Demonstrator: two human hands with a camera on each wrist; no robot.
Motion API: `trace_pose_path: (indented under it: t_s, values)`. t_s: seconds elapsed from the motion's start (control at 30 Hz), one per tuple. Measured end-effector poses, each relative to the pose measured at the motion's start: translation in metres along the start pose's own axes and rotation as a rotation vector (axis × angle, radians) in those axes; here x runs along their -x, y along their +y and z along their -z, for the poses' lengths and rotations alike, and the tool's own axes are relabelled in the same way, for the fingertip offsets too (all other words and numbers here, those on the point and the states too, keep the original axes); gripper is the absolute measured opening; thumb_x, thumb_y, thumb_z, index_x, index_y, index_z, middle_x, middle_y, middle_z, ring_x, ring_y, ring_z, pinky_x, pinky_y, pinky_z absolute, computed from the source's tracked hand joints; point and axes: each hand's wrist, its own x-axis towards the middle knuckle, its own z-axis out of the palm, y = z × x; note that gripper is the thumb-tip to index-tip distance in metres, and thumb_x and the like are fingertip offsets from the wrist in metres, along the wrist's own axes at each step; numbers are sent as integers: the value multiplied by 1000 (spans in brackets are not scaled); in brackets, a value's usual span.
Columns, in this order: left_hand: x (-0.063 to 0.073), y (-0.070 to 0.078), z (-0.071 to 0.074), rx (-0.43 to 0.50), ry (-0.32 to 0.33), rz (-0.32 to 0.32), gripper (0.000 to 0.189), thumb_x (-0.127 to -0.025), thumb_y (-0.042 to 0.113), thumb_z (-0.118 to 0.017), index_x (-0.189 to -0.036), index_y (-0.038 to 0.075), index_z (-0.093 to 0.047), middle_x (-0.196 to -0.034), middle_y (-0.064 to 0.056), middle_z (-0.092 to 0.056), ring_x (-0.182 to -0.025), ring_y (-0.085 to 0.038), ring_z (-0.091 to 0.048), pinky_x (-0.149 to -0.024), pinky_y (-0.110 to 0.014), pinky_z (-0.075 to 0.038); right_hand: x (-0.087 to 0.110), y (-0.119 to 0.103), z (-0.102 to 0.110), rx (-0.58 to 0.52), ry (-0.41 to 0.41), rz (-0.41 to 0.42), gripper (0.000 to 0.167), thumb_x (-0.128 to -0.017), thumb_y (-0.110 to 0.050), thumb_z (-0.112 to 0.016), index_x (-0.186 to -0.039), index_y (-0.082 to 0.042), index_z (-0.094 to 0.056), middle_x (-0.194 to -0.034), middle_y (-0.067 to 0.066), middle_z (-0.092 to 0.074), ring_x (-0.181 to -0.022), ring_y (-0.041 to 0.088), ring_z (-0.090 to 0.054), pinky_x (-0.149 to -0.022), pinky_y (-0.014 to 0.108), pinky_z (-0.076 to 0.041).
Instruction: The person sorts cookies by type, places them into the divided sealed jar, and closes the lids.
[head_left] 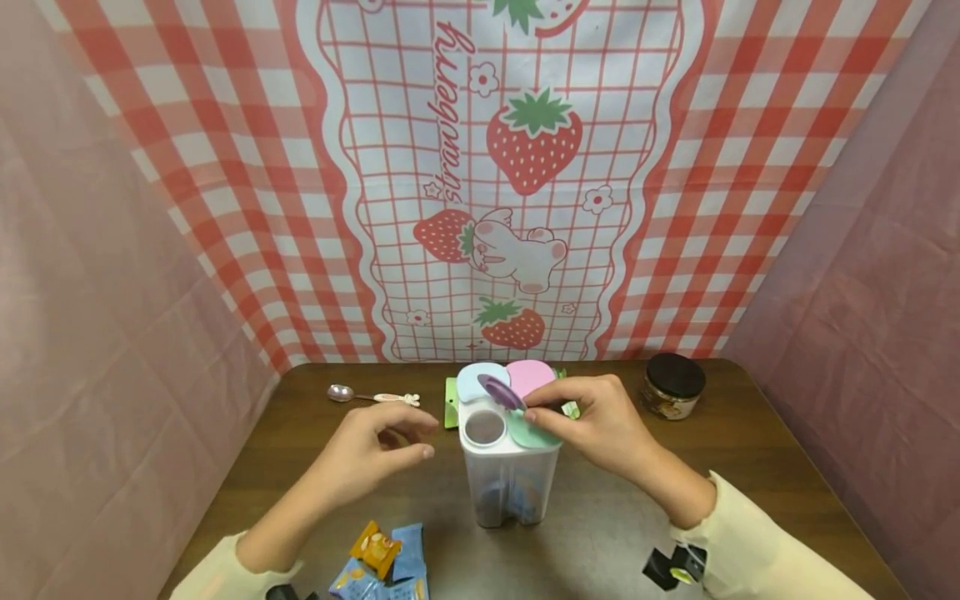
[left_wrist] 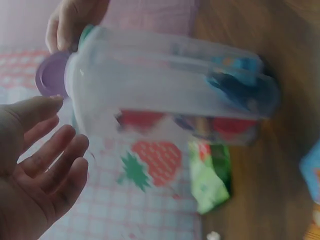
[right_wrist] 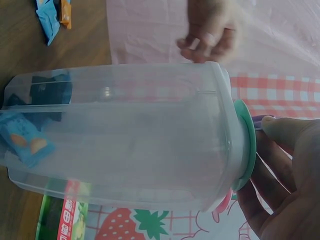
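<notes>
A tall clear storage container (head_left: 512,487) with a white top stands upright at the middle of the table. Its top carries a blue lid (head_left: 480,382), a pink lid (head_left: 529,375), a mint lid (head_left: 536,432) and a purple lid (head_left: 498,390). The purple lid is tilted up, showing a round opening (head_left: 484,427) at the front left. My right hand (head_left: 600,421) pinches the purple lid's edge between thumb and fingers. Left of the container hovers my left hand (head_left: 375,450), fingers loosely bent around nothing. Blue wrapped snacks (right_wrist: 25,140) lie in the container's bottom.
Orange and blue snack packets (head_left: 376,550) lie at the front left. A spoon (head_left: 375,397) with a pale handle rests at the back left. At the back right stands a black-lidded jar (head_left: 675,386). Green packaging (head_left: 451,403) shows behind the container.
</notes>
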Motion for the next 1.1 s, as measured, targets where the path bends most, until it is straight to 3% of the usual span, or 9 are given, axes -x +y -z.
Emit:
trace_pose_path:
  t_s: [0.37, 0.6, 0.7, 0.9, 1.1]
  values:
    - [61, -67, 10, 52, -40, 156, 34, -90, 22, -81, -120, 9, -72, -116, -8, -74, -95, -7, -68, -78, -27, -60, 0, -1, -1, 3, 1, 5, 14, -82, -12, -87, -91, -20, -83, -86, -10, -79, -76, 3, -70, -68, 16, -53]
    - [88, -113, -3, 170, -74, 219, 39, -90, 14, -79, -123, -2, -68, -117, -24, -70, -95, -12, -69, -77, -26, -60, 0, -3, 0, -4, 5, 8, 12, -82, -12, -87, -92, -19, -83, -86, -9, -79, -76, 4, -70, -66, 25, -57]
    - [96, -129, -11, 178, -87, 240, 40, -89, 10, -79, -122, -7, -67, -116, -26, -70, -97, -17, -70, -77, -26, -60, 0, -3, 0, -4, 6, 6, 12, -82, -13, -87, -92, -19, -83, -86, -9, -79, -76, 3, -70, -66, 26, -56]
    - [108, -145, -18, 134, -114, 263, 43, -86, 12, -81, -123, -6, -67, -117, -21, -72, -100, -17, -67, -84, -29, -58, 0, -2, 0, 0, 9, 7, 13, -82, -12, -87, -92, -20, -83, -86, -9, -79, -76, 3, -70, -67, 19, -54]
    - [112, -152, -19, 145, -146, 257, 43, -87, 14, -81, -123, -4, -68, -117, -20, -72, -99, -12, -64, -81, -26, -55, 0, -3, 0, -1, 4, 8, 13, -82, -12, -87, -92, -19, -83, -87, -9, -79, -76, 3, -71, -67, 19, -54]
